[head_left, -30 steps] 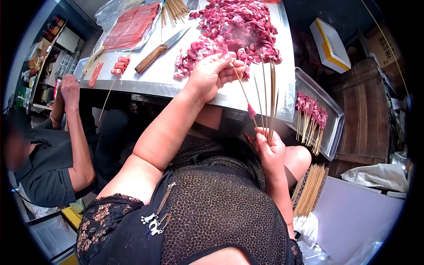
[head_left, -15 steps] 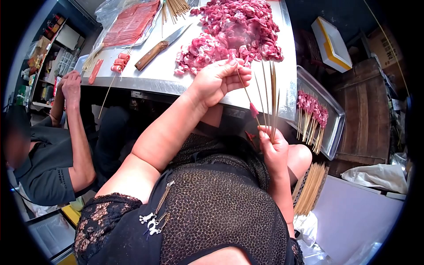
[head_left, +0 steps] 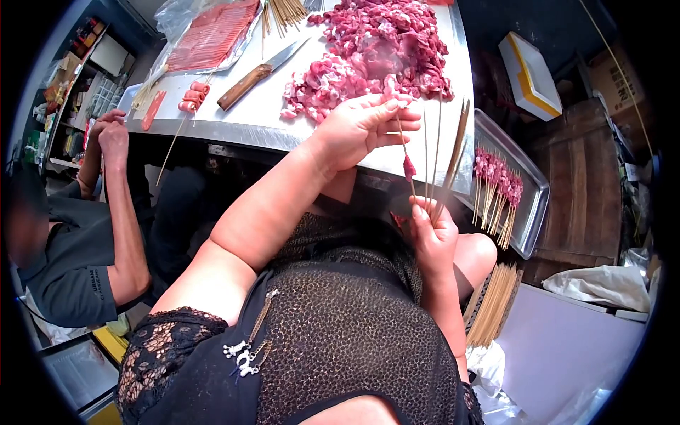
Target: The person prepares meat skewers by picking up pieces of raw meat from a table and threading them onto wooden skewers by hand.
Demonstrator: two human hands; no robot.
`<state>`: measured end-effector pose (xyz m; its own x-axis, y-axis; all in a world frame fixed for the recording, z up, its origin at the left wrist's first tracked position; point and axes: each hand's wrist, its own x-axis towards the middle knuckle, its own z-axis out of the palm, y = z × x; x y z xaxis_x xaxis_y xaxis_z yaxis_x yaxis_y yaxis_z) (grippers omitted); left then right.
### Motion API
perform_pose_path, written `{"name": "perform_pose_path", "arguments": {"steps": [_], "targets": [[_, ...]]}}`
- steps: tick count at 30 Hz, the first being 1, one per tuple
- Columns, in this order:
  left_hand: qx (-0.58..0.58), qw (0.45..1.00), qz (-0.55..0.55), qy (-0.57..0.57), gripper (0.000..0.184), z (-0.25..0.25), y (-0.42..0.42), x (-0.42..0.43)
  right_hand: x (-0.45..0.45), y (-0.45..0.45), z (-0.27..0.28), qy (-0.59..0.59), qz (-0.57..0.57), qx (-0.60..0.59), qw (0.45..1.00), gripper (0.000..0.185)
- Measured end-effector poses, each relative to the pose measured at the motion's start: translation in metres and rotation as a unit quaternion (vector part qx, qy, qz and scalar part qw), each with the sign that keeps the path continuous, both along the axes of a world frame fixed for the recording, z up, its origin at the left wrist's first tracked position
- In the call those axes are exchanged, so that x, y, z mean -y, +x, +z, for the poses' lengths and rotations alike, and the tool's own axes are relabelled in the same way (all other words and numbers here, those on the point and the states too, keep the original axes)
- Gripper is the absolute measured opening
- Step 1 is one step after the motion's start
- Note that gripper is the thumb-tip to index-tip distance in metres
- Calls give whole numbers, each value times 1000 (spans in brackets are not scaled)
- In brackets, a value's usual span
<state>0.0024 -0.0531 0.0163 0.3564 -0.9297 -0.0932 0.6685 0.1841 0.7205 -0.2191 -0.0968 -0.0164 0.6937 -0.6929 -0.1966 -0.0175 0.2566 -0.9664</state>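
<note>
Here's the white table with its bright metal near edge, and over it the left hand, thumb and forefinger pinching a piece of meat right at the tip of a skewer, the other fingers loosely curled. Just off that near edge, toward the right corner, the right hand grips the lower part of the same stick, with several bare skewers held alongside. One threaded piece sits partway along. For my money, it's a steady right hand, the meat pierced through its thick middle, and those left fingertips kept clear of the point; whether the tip is through, I can't tell from here. The spare sticks lean off to the right, which should help. Beyond the fingers, the meat pile spreads away from the near edge, a handy reach. A knife lies left of it. Past the right edge, a metal tray carries loaded skewers, and off the left corner sits another person, hands close together.
</note>
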Motion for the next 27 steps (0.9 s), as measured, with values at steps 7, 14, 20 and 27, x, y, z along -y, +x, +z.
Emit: {"name": "perform_pose_path", "arguments": {"steps": [7,14,20,27], "targets": [[-5,999,37,-19,27,-8,12,-1,-2,-9,-10,-5,4,-18,1000,15],[-40,993,113,0,22,-11,-13,-2,-5,-12,-15,-23,-3,-19,1000,14],[-72,992,103,-9,23,-19,-20,-2,-8,-15,-19,-34,-1,-23,999,15],[-80,995,51,-27,21,-17,-24,-1,-6,-9,-3,8,3,-12,1000,15]]}}
